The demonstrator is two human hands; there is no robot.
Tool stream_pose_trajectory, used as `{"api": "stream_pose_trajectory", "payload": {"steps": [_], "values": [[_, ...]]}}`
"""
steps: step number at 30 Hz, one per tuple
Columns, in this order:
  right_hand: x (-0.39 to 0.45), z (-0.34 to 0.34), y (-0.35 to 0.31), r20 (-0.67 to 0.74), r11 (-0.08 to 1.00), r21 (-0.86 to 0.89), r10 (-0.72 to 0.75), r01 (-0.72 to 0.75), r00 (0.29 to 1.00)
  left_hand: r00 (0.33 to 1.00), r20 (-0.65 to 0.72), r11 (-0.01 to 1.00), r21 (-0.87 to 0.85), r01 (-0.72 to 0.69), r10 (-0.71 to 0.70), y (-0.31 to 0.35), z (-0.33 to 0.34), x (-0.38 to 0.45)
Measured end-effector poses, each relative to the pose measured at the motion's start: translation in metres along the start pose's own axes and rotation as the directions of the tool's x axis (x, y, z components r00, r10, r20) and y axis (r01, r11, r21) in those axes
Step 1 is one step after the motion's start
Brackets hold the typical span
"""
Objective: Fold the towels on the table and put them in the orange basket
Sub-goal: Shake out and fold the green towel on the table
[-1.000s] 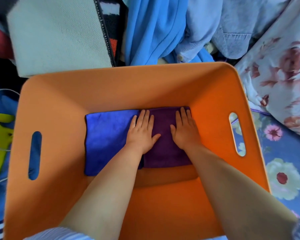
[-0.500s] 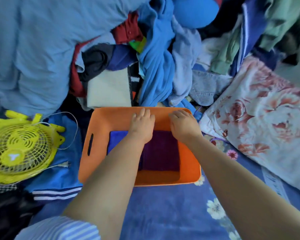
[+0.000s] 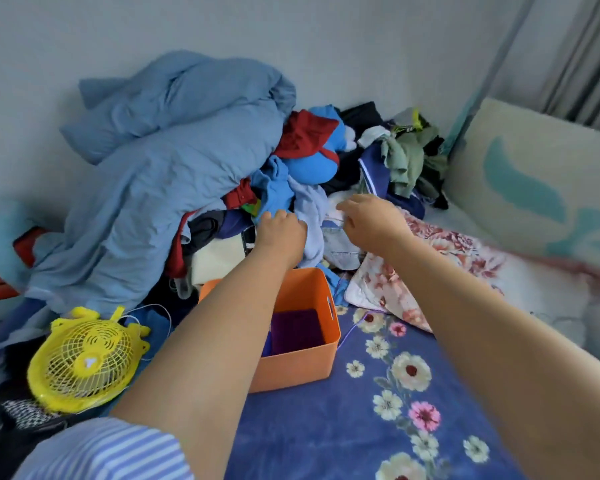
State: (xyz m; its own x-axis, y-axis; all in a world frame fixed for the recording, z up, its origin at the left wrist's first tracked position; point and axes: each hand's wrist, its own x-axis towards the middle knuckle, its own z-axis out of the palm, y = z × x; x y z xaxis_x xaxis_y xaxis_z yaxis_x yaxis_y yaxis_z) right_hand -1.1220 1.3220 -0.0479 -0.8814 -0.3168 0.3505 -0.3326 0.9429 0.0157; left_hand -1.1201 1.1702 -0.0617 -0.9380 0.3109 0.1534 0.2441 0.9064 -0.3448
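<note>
The orange basket (image 3: 329, 306) stands on the flowered blue sheet, partly hidden behind my left forearm. A folded purple towel (image 3: 297, 329) lies flat on its bottom. Beside it, a sliver of a folded blue towel (image 3: 266, 344) shows past my arm. My left hand (image 3: 282, 230) and my right hand (image 3: 371, 220) are both lifted well above the basket, in front of the clothes pile. Their fingers are loosely curled and hold nothing. The two hands are a little apart, the right one slightly higher.
A big heap of clothes and a blue duvet (image 3: 174, 168) rises behind the basket against the wall. A yellow fan (image 3: 84, 362) lies to the left. A floral pillow (image 3: 430, 271) and a cream cushion (image 3: 534, 188) lie to the right. The blue floral sheet (image 3: 378, 410) spreads in front.
Both hands left the purple towel, rose out of the basket and now hover above it. The view pulled back and tilted up, so the basket looks small.
</note>
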Motion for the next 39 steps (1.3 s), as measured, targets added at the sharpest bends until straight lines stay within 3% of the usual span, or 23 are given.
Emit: {"api": "stream_pose_trajectory", "payload": {"steps": [6,12,17,25,30,33,39], "values": [[-0.119,-0.088,0.018,-0.159,0.939,-0.070,0.323,-0.337,0.933,0.985,-0.110,0.986,-0.079,-0.144,0.135,0.054,-0.077,-0.058],[-0.297,-0.166,0.053,-0.293,0.747,-0.098,0.610,-0.657,0.737,0.896,-0.221,0.881,-0.201,-0.428,0.385,0.185,-0.162,-0.124],[-0.453,-0.232,0.076,-0.364,0.547,-0.127,0.750,-0.827,0.552,0.748,-0.324,0.709,-0.253,-0.658,0.579,0.319,-0.233,-0.203],[-0.704,-0.325,0.082,-0.401,0.211,-0.145,0.881,-0.967,0.252,0.460,-0.445,0.393,-0.240,-0.888,0.768,0.518,-0.336,-0.367],[-0.847,-0.383,0.073,-0.428,0.032,-0.261,0.892,-0.965,0.146,0.321,-0.516,0.238,-0.222,-0.945,0.794,0.628,-0.399,-0.477],[-0.934,-0.417,0.070,-0.460,-0.051,-0.252,0.885,-0.966,0.073,0.217,-0.561,0.127,-0.195,-0.973,0.799,0.686,-0.430,-0.541],[-1.063,-0.452,0.076,-0.537,-0.240,-0.201,0.838,-0.950,-0.097,0.069,-0.584,-0.009,-0.131,-0.991,0.809,0.776,-0.474,-0.622]]}}
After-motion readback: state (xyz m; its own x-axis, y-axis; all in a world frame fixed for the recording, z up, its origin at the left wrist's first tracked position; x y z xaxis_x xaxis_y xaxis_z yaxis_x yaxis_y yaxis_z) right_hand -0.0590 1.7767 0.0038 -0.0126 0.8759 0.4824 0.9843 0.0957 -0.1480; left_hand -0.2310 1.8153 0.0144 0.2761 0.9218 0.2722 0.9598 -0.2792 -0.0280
